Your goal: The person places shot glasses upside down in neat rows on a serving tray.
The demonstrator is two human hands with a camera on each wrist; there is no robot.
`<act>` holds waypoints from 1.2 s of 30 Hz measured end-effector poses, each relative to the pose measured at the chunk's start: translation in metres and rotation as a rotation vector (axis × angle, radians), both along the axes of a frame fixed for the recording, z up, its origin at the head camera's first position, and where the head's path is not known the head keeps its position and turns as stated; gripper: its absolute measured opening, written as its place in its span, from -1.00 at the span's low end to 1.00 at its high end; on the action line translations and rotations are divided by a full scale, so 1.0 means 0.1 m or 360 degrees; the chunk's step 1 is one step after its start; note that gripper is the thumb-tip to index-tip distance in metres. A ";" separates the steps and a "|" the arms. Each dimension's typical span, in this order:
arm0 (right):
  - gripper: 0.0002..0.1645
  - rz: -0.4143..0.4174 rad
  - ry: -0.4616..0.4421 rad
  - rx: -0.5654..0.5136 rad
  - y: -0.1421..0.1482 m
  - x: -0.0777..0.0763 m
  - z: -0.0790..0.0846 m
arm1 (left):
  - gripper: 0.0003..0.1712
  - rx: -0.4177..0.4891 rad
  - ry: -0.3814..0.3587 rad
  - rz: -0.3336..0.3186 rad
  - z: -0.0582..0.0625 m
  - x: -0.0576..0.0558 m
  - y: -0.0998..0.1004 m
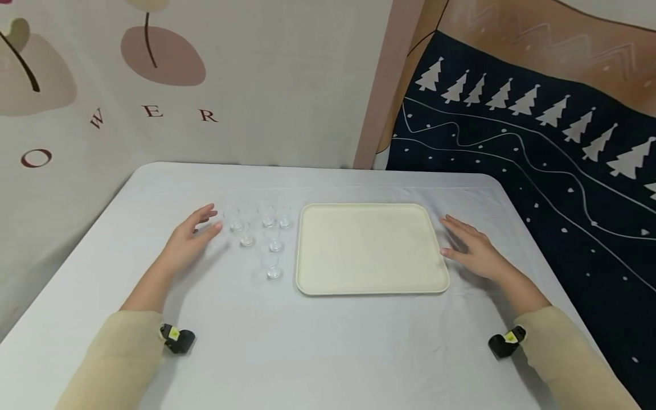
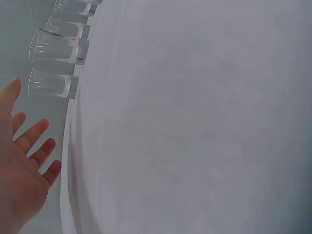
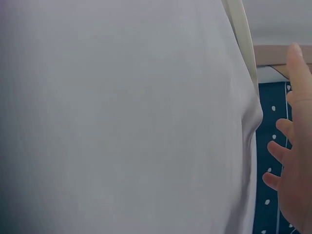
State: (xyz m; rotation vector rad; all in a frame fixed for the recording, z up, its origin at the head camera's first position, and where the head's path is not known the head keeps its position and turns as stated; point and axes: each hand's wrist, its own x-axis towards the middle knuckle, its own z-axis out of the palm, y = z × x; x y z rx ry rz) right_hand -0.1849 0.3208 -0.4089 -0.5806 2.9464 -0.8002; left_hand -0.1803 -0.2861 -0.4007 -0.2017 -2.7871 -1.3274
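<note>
Several small clear glasses [image 1: 274, 273] stand upright in a loose group on the white table, left of a cream tray [image 1: 372, 250]. My left hand [image 1: 188, 238] hovers just left of the group, fingers spread and holding nothing. In the left wrist view the nearest glass [image 2: 50, 84] is apart from the fingertips [image 2: 16, 87]. At the tray's right edge is my right hand [image 1: 472, 249], its fingers extended and nothing held; whether the thumb touches the rim I cannot tell. The tray's edge [image 3: 243, 41] also shows in the right wrist view, beyond the cloth.
A white cloth [image 1: 328, 347] covers the table, slightly wrinkled. Behind it hangs a pale printed curtain [image 1: 287, 85], and a dark cloth with white trees [image 1: 512, 136] hangs at the right. Each sleeve cuff carries a small black camera [image 1: 179, 340].
</note>
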 end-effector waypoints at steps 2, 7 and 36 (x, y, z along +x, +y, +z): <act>-0.12 0.0004 -0.0025 -0.0025 0.01 -0.02 -0.03 | -0.23 0.0014 -0.0036 -0.0007 -0.03 -0.02 0.00; -0.11 0.0027 -0.0071 -0.0057 0.03 -0.06 -0.09 | -0.25 0.0034 -0.0060 -0.0035 -0.09 -0.05 0.00; -0.18 0.0110 -0.0175 -0.0024 0.07 -0.06 -0.17 | -0.35 -0.0039 -0.0053 0.0001 -0.24 -0.22 0.05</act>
